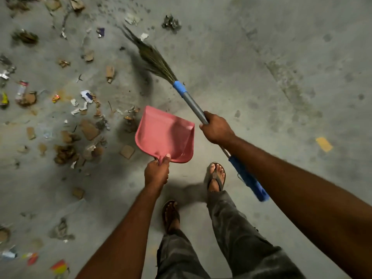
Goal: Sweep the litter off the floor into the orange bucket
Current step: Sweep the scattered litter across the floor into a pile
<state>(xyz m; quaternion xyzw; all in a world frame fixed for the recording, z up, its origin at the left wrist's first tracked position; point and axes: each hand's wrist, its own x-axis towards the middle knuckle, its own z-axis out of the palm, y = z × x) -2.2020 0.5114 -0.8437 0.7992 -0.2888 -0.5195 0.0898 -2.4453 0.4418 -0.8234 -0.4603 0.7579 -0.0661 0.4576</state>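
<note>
Grey, stained concrete floor fills the view. Litter lies scattered over its left half: cardboard scraps, paper, foil and wrappers. Some of it is cut off at the left edge, and much is too blurred to name. One yellow scrap lies well apart on the right.

The right hand is wrapped round the grey shaft of a broom. Its long axis runs diagonally, with the bristles pointing up-left, away from the person, towards the litter. The bristle tips are smeared by blur. The broom's blue end passes under the right forearm and is partly hidden.

The left hand grips the handle of a pink dustpan, hiding most of the handle. The pan's mouth faces up-left, just beside the nearest scraps. Two sandalled feet stand below it.
</note>
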